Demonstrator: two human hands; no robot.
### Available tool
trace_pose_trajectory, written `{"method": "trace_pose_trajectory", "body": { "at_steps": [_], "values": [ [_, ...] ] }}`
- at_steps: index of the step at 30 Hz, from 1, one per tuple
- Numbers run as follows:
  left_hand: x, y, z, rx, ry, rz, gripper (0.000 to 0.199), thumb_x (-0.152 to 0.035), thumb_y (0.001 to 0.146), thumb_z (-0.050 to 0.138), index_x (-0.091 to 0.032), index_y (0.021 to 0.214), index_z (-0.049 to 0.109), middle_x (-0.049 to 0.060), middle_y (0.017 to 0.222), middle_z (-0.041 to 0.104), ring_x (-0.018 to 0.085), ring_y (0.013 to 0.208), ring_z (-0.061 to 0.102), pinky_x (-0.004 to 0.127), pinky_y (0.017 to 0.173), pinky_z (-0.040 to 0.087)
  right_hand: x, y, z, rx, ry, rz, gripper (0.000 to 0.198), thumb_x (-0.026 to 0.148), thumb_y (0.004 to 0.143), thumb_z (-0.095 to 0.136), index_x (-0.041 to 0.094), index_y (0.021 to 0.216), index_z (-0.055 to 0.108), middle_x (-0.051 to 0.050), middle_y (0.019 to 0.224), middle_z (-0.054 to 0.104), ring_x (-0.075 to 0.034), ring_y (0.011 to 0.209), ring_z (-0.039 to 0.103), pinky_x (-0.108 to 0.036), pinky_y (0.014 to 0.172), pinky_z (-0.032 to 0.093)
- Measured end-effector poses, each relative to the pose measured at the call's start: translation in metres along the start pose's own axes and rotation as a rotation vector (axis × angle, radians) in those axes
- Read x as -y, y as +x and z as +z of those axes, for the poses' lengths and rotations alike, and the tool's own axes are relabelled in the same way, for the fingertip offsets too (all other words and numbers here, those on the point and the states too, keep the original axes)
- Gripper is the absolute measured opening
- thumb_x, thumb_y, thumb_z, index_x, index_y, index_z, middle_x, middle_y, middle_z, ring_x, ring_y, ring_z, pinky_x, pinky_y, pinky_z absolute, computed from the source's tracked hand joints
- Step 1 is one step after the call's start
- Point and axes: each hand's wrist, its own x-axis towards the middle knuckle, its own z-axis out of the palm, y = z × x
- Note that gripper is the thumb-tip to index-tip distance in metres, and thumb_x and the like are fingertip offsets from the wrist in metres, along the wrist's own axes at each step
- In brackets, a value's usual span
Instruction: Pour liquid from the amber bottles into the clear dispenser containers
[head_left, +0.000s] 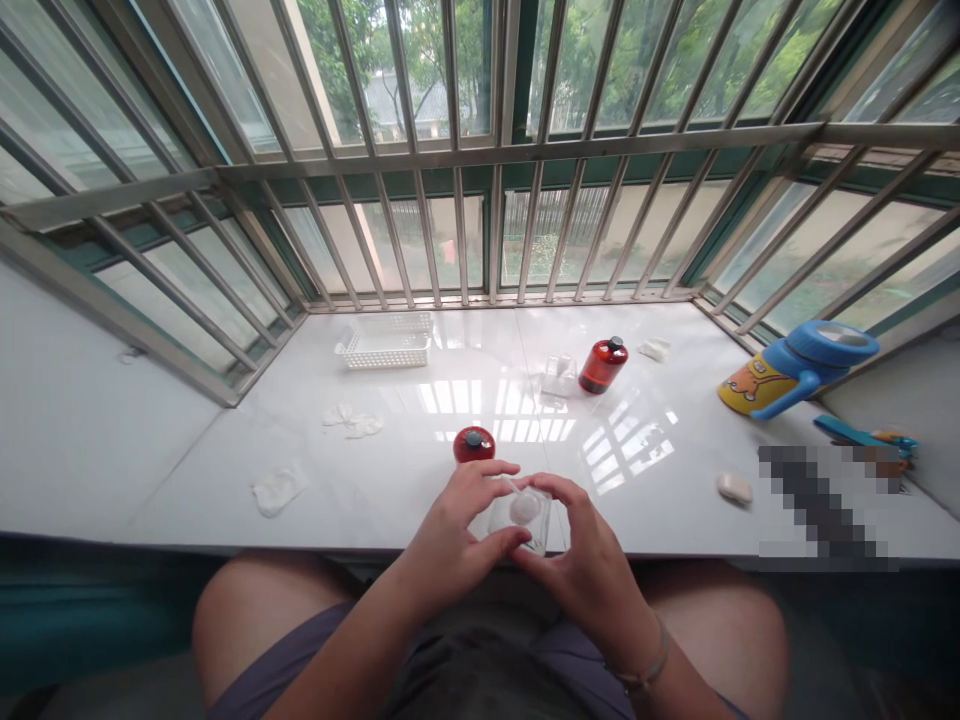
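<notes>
At the front edge of the white counter, my left hand [469, 515] and my right hand [581, 535] curl round a small clear glass bottle [536, 538] from both sides. A round whitish top [524, 508] sits on it, between my fingertips and thumbs. Just beyond my left fingers stands a red bottle [474, 447] with a dark cap. Farther back to the right is another red see-through bottle [602, 368] with a black cap, and beside it a clear glass piece [559, 376]. My fingers partly hide the bottle I hold.
A white perforated basket [386, 345] stands at the back left. Crumpled white tissues [276, 490] lie on the left. To the right are a blue-and-yellow cup [795, 368], a small pale case-like object [734, 488] and a teal strap [851, 432]. Metal bars [495, 155] line the window.
</notes>
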Motion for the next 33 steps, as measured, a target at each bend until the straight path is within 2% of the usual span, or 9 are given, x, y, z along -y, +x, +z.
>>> {"method": "trace_pose_trajectory", "body": {
  "at_steps": [3,5,9,12,17,21,26,30,33],
  "values": [
    [0.010,-0.008,-0.004,0.063,-0.027,-0.075,0.101,-0.048,0.066,0.104,-0.033,0.155,0.058,0.014,0.161,0.058,0.040,0.150,0.053,0.059,0.129,0.043,0.004,-0.001,-0.002,0.019,0.032,0.066,0.073,0.046,0.083,0.093,0.032,0.142,0.053,-0.010,0.137,0.071,-0.034,0.125,0.072,-0.053,0.107,0.063],
    [0.017,-0.013,-0.006,0.102,-0.045,-0.152,0.120,-0.049,0.055,0.108,-0.034,0.160,0.053,0.014,0.164,0.055,0.042,0.151,0.052,0.059,0.129,0.043,0.006,0.000,-0.004,0.040,0.079,0.133,0.076,0.048,0.079,0.096,0.031,0.140,0.056,-0.009,0.135,0.071,-0.034,0.124,0.072,-0.051,0.107,0.063],
    [0.028,-0.020,0.001,0.105,-0.088,-0.244,0.096,-0.042,0.068,0.103,-0.031,0.153,0.060,0.013,0.154,0.065,0.039,0.139,0.065,0.055,0.120,0.053,0.007,0.001,-0.006,0.124,0.259,0.255,0.075,0.049,0.077,0.097,0.030,0.137,0.056,-0.010,0.136,0.071,-0.032,0.125,0.072,-0.050,0.110,0.061],
    [0.032,-0.023,0.009,0.043,-0.096,-0.258,0.079,-0.033,0.074,0.098,-0.029,0.145,0.064,0.012,0.146,0.070,0.035,0.131,0.069,0.050,0.113,0.058,0.004,-0.001,-0.006,0.186,0.369,0.261,0.084,0.049,0.078,0.097,0.031,0.146,0.051,-0.012,0.152,0.063,-0.033,0.141,0.063,-0.052,0.122,0.052],
    [0.032,-0.024,0.015,-0.064,0.031,-0.258,0.076,-0.034,0.073,0.099,-0.029,0.140,0.065,0.012,0.143,0.070,0.036,0.131,0.068,0.054,0.116,0.054,0.000,-0.008,-0.004,0.143,0.572,0.258,0.067,0.050,0.101,0.074,0.033,0.156,0.039,-0.017,0.164,0.052,-0.033,0.154,0.051,-0.059,0.127,0.044],
    [0.031,-0.025,0.015,-0.137,0.048,-0.253,0.073,-0.032,0.072,0.099,-0.031,0.137,0.065,0.011,0.141,0.070,0.035,0.131,0.067,0.054,0.114,0.055,-0.005,-0.012,-0.003,0.141,0.595,0.291,0.073,0.060,0.102,0.068,0.034,0.159,0.032,-0.017,0.154,0.060,-0.034,0.149,0.055,-0.064,0.126,0.042],
    [0.028,-0.026,0.013,-0.177,0.046,-0.255,0.072,-0.034,0.072,0.099,-0.031,0.135,0.066,0.010,0.139,0.070,0.034,0.128,0.068,0.053,0.110,0.057,-0.007,-0.010,-0.002,-0.026,0.568,0.251,0.068,0.070,0.101,0.062,0.030,0.153,0.041,-0.013,0.125,0.069,-0.032,0.126,0.068,-0.061,0.119,0.050],
    [0.028,-0.025,0.014,-0.174,0.044,-0.247,0.072,-0.035,0.070,0.100,-0.031,0.134,0.066,0.010,0.137,0.071,0.034,0.126,0.069,0.052,0.109,0.057,0.001,-0.008,-0.004,0.051,0.591,0.246,0.070,0.070,0.101,0.061,0.035,0.156,0.035,-0.016,0.154,0.059,-0.034,0.146,0.057,-0.062,0.123,0.046],
    [0.029,-0.025,0.015,-0.188,0.049,-0.256,0.073,-0.034,0.071,0.100,-0.032,0.134,0.065,0.009,0.137,0.071,0.033,0.126,0.069,0.051,0.108,0.057,0.003,-0.010,-0.005,0.126,0.543,0.248,0.073,0.072,0.102,0.057,0.035,0.159,0.031,-0.018,0.152,0.060,-0.035,0.150,0.054,-0.063,0.122,0.047]
  ]
}}
